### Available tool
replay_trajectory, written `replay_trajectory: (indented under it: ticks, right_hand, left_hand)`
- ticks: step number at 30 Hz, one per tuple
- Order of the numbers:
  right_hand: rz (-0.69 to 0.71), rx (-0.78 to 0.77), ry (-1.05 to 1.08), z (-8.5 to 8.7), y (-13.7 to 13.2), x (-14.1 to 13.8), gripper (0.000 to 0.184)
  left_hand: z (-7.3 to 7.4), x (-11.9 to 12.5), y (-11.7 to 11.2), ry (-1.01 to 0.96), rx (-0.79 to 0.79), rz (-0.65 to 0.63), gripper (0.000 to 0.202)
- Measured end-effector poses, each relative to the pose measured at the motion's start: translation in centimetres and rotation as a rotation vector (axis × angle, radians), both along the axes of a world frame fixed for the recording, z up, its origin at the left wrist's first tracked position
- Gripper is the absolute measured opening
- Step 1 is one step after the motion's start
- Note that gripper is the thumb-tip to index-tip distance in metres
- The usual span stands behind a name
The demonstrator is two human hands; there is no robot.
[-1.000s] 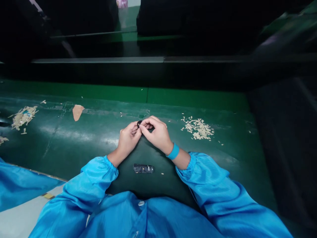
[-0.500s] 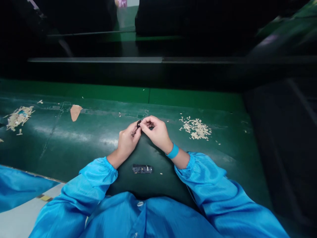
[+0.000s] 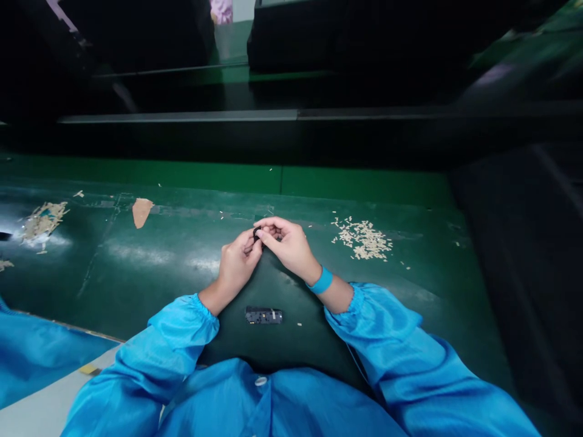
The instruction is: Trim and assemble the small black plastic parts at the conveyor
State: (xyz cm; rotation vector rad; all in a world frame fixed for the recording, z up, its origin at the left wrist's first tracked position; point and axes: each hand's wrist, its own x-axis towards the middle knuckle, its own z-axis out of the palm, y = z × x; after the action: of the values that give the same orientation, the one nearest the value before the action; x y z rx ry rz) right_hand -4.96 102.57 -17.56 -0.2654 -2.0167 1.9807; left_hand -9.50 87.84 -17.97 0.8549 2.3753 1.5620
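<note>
A small black part (image 3: 257, 233) is pinched between my two hands above the green table (image 3: 150, 282); its exact kind is too small to make out. My left hand (image 3: 237, 260) closes on it from the left. From the right, the thumb and fingertips of my right hand (image 3: 291, 246) press against the same part. Fingers cover much of it. Nearer my body lies a dark rectangular electronic module (image 3: 263, 315) with a pale strip across it. One tiny pale piece (image 3: 299, 324) rests just right of the module.
A heap of tiny pale pieces (image 3: 367, 241) spreads to the right of my hands. Far left sits a pile of pale strips (image 3: 45, 220), and nearer is a tan scrap (image 3: 142, 212). A dark shelf edge (image 3: 182, 116) crosses behind. Blue cloth (image 3: 40, 358) shows at lower left.
The small black part has turned slightly between my fingers, and my right thumb now lies over its face. The whole view has shifted a little; the module stays on the table.
</note>
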Motion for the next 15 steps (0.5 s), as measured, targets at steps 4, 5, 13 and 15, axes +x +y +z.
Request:
replay_trajectory:
  ticks: [4,5,13,15]
  right_hand:
    - [-0.002,0.013,-0.012,0.02,-0.02,0.03,0.021]
    - [-0.001,0.011,-0.015,0.05,-0.02,0.05,0.022]
    - [0.006,-0.019,-0.018,0.21,-0.04,0.19,0.022]
    - [-0.003,-0.028,-0.011,0.22,-0.08,0.20,0.023]
  left_hand:
    - [-0.09,-0.04,-0.02,-0.006,0.002,0.000,0.027]
    - [-0.13,-0.04,-0.04,-0.006,-0.003,0.005,0.027]
    - [0.05,0.03,-0.04,0.005,-0.018,0.022,0.027]
    - [0.23,0.05,0.03,0.009,-0.009,0.020,0.026]
